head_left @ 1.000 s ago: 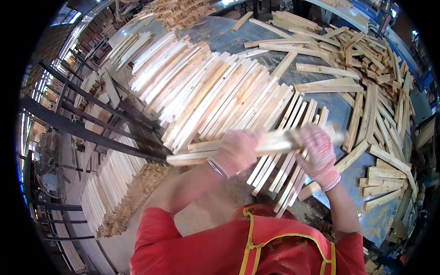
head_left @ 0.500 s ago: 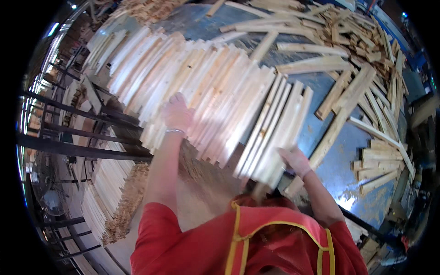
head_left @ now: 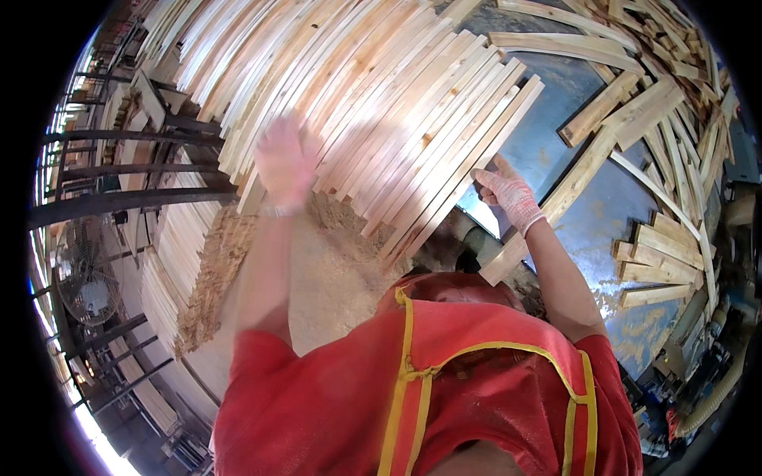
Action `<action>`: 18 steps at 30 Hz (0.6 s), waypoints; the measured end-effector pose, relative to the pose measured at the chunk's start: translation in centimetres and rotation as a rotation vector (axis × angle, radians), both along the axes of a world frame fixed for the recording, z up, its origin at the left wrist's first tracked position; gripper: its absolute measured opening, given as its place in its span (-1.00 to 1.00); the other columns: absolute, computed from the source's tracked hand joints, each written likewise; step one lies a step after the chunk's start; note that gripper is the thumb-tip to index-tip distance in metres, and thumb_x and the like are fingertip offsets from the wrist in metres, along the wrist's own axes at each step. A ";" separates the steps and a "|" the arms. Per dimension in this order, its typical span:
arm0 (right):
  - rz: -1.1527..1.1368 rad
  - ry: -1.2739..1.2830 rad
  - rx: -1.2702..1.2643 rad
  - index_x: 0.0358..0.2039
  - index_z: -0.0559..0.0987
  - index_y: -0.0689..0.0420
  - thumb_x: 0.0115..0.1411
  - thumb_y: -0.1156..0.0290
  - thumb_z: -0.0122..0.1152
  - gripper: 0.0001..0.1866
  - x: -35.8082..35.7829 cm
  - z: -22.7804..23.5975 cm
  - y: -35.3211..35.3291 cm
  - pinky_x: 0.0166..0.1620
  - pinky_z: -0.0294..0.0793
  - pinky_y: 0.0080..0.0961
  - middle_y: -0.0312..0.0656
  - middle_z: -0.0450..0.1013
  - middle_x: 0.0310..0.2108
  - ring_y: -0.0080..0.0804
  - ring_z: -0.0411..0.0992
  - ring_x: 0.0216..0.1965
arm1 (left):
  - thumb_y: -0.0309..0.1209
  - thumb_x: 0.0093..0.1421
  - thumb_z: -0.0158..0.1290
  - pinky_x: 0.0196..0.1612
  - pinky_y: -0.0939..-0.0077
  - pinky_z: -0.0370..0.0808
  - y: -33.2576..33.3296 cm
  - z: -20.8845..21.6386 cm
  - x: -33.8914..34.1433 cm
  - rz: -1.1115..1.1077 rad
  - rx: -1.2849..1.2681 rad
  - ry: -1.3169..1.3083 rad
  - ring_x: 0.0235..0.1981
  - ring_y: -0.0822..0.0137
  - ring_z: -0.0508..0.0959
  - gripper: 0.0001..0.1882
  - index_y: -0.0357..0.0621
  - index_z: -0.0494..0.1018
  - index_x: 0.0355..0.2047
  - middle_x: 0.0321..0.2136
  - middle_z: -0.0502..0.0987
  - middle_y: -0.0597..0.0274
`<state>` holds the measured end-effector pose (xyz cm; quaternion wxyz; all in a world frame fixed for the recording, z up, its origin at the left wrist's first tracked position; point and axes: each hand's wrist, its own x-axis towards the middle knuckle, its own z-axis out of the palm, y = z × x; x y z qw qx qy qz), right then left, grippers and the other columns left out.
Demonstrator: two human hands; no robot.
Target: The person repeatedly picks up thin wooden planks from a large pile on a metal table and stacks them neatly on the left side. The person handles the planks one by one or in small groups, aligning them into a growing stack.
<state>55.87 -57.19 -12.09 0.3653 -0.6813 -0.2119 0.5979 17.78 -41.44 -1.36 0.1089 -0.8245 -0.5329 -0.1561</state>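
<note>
Wooden strips (head_left: 381, 87) lay side by side on the blue table (head_left: 548, 103). The left hand (head_left: 286, 163) (motion-blurred) appeared spread, gripping nothing visible; the right hand (head_left: 508, 192) was half-curled beside the rightmost strip, hold undeterminable.

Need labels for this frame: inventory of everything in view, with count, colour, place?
strip row: many strips, pale wood, side by side, upper centre
long boards: several, pale to tan, loose, right of the row
jumbled pieces: too many to count, tan, upper right
short pieces: several, tan, lower right cluster
table: one, blue-grey, under the boards
stacked strips: many, pale, lower left
dark bars: several, near black, left
fan: one, greyish, far left
ribbed hose: one, beige, lower right
red clothing: yellow-trimmed, bottom centre
left grip: one hand, pinkish, blurred, over the row's near ends
right grip: one gloved hand, white and red, by the row's right edge
</note>
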 end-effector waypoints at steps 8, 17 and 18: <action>-0.017 0.022 0.053 0.58 0.14 0.11 0.31 0.22 0.48 -0.04 -2.0 -0.9 -0.7 -0.24 0.53 -0.43 -0.26 0.52 -0.18 -0.49 0.44 -0.29 | -0.04 0.37 0.24 -0.17 0.38 0.55 -26.9 -12.6 -2.3 0.607 -1.562 -1.107 -0.26 0.29 0.60 -0.53 -0.30 0.56 -0.14 -0.26 0.66 0.16; -0.419 0.065 0.231 0.61 0.02 0.22 0.32 0.14 0.46 0.07 -8.7 7.6 -1.3 -0.23 0.49 -0.54 -0.21 0.50 -0.06 -0.54 0.44 -0.21 | -0.20 0.44 0.21 -0.17 0.47 0.55 -19.5 -0.5 3.3 -0.125 -1.883 -1.199 -0.28 0.46 0.52 -0.62 -0.22 0.49 0.08 -0.21 0.51 0.33; -0.447 0.104 0.303 0.61 0.02 0.22 0.32 0.19 0.43 0.04 -9.0 8.9 -0.4 -0.20 0.52 -0.53 -0.19 0.51 -0.05 -0.52 0.45 -0.20 | -0.19 0.44 0.21 -0.16 0.43 0.57 -18.2 -0.9 3.7 -0.219 -1.940 -1.157 -0.27 0.46 0.51 -0.55 -0.22 0.46 0.17 -0.19 0.51 0.33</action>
